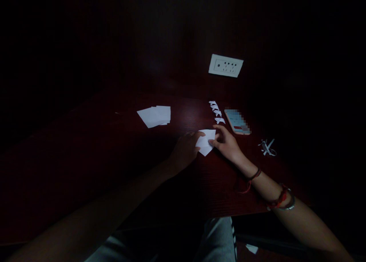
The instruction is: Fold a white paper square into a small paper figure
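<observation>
A small folded white paper lies on the dark red table in dim light. My left hand presses on its left edge with curled fingers. My right hand pinches its right edge between thumb and fingers. Red cords and a bangle ring my right wrist and forearm. Both hands meet over the paper, near the table's middle.
A stack of white paper sheets lies to the back left. A row of several small folded paper pieces sits beside a phone. Paper scraps lie at the right. A wall socket is behind.
</observation>
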The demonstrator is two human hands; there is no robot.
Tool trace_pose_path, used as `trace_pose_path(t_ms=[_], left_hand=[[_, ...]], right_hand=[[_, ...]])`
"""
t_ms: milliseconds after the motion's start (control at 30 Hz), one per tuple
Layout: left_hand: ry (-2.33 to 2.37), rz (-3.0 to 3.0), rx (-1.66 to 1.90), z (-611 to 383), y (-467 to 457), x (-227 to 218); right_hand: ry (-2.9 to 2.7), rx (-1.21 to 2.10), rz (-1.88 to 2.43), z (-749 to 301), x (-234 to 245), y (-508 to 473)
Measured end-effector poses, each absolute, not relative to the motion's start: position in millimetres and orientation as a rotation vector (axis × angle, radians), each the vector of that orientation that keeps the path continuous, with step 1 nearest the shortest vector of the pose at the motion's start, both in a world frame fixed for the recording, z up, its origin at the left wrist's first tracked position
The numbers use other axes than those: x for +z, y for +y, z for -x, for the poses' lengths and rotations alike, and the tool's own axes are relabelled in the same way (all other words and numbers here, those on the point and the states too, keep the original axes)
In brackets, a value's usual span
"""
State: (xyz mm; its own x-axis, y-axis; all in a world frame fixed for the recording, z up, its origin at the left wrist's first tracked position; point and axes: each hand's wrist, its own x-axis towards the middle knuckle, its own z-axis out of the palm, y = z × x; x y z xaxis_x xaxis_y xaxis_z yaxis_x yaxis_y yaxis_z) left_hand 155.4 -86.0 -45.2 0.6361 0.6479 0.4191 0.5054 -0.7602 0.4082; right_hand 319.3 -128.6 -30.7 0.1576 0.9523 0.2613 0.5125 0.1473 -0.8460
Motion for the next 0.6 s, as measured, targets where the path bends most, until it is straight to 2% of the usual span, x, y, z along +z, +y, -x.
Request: trace_pose_path(t_ms=[100, 167, 433, 600], left_hand=[[0.966, -2.652, 0.795, -156.4, -88.2, -42.7], [0.991, -2.679, 0.797, -156.9, -89.2, -41.9], [1.008, -2.698, 0.788, -158.7, -91.5, -40.3], [1.016, -2.660, 0.758, -157.1, -91.0, -38.1]], right_hand=[[-1.597, 0.365, 1.527, -318.7, -27.7, -130.6], [-1.594, 0.331, 1.526, -317.7, -26.4, -131.2], [-1.533, 0.384, 1.538, -313.6, -28.8, -129.2], [-1.544, 0.528, 1.534, -315.1, -33.5, -127.3]])
